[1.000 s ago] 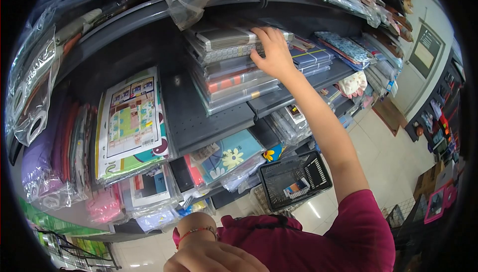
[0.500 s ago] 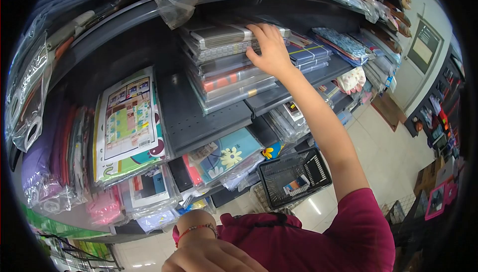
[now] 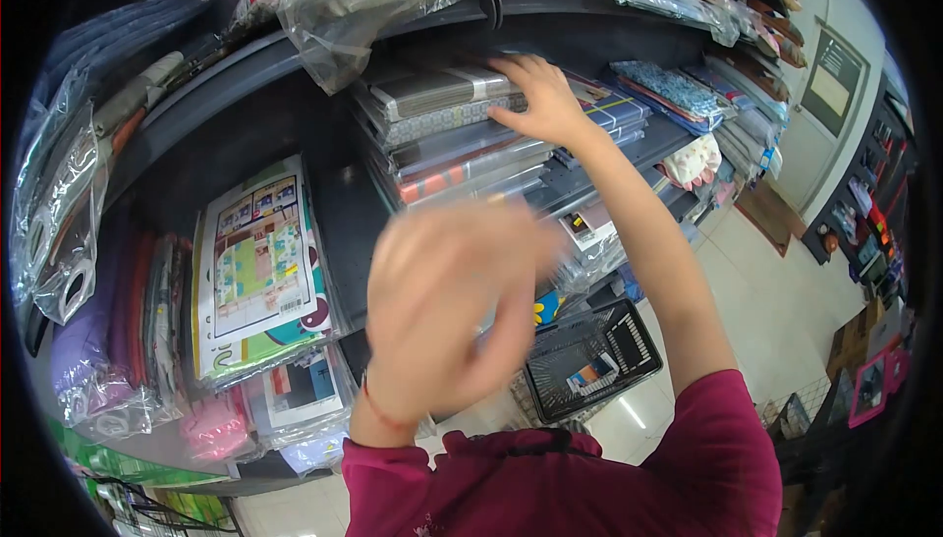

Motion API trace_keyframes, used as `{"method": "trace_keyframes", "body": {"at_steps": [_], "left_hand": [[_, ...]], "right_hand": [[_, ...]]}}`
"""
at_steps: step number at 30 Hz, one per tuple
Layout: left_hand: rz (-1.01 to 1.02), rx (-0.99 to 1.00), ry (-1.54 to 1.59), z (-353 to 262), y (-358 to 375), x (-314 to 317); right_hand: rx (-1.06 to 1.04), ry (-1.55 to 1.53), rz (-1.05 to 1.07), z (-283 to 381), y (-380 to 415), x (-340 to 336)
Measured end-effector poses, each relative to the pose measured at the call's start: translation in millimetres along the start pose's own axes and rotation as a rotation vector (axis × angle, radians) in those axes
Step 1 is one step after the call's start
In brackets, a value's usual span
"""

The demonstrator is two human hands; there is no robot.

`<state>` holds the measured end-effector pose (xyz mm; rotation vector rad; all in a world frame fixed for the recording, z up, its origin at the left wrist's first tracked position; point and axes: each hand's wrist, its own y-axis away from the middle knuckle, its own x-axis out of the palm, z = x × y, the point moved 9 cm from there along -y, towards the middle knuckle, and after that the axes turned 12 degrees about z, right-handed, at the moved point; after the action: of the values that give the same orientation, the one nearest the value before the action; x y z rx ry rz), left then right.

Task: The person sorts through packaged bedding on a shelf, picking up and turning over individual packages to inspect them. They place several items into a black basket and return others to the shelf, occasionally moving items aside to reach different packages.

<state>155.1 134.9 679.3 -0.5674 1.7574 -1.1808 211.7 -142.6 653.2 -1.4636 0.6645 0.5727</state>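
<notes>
My right hand rests on the right end of a stack of plastic-wrapped folded fabric packs on a dark shelf. Its fingers are spread over the top pack, with the thumb apart at the front edge. The upper packs are grey and patterned; one lower down is orange-red and white. In front of the stack and below it, my left hand is raised in mid-view, smeared by motion. A thin red bracelet circles that wrist. Whether its fingers hold anything is not visible.
A black shopping basket with a small package inside stands below on the tiled floor. To the left lies a wrapped pack with a printed sheet. Clear plastic wrapping hangs from the upper shelf. Blue checked packs lie right of the stack.
My left hand has risen from the bottom edge to mid-view, before the stack. My right hand stays on the stack, moved only slightly. The view has shifted a little.
</notes>
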Motion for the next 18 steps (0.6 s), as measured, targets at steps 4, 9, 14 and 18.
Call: {"method": "trace_keyframes", "body": {"at_steps": [4,9,14,18], "left_hand": [[0.092,-0.238,-0.525,93,-22,36],[0.084,-0.326,-0.829,163,-13,50],[0.089,-0.292,-0.833,147,-12,46],[0.122,-0.186,-0.7,107,-5,39]], "right_hand": [[-0.008,-0.021,0.025,-17,1,8],[0.023,-0.003,-0.031,-8,6,2],[0.074,0.065,-0.173,10,25,-12],[0.04,0.111,-0.262,29,58,-40]]}}
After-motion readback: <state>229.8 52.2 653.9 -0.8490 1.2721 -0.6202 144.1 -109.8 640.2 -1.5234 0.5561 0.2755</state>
